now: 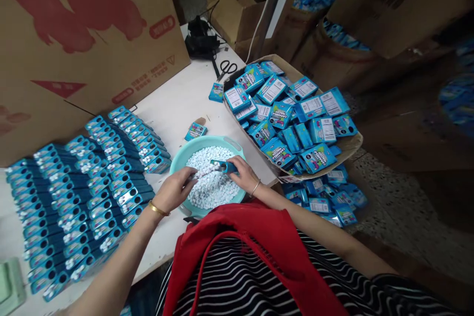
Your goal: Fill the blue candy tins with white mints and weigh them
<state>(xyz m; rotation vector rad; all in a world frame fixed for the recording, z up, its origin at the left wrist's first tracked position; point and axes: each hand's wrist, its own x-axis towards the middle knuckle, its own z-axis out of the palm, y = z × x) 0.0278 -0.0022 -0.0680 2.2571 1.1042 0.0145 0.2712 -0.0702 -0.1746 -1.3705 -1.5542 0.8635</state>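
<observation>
A turquoise basin (177, 158) full of small white candies (213, 195) stands in front of me on the table. My right hand (240, 174) grips a small blue box (223, 166) over the candies, its end pointing left. My left hand (178, 188) hovers at the basin's left side, thumb and fingers drawn together at the surface of the candies. What those fingertips pinch is too small to make out. Just behind the basin lies another blue box (196, 131) with a raised brown flap.
Rows of blue boxes (99, 197) stand upright at left, before a large carton (92, 34). At right, an open carton (350, 147) is heaped with blue boxes. Scissors (226, 69) and a black device (200, 39) lie at the back. More boxes (326, 197) sit below right.
</observation>
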